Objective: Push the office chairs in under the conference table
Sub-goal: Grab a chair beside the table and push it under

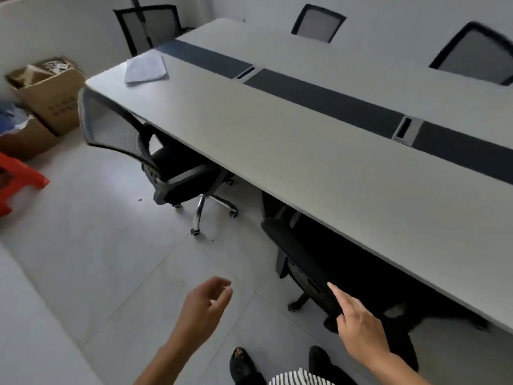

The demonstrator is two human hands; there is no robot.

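A long white conference table [277,140] with a dark centre strip runs from upper left to lower right. A black mesh office chair [311,262] sits right in front of me, its seat under the table's near edge. My right hand [358,329] rests on the top of its backrest, index finger stretched along it. My left hand [205,304] hangs free over the floor, fingers loosely curled, holding nothing. A second mesh chair [125,134] stands further left, angled, with only its seat front under the table.
Three more mesh chairs stand at the far side and end [319,23], [474,54], [147,26]. Papers [145,69] lie on the table's left end. Cardboard boxes [47,95] and a red stool [19,176] stand at the left wall. Tiled floor [97,245] lies before me.
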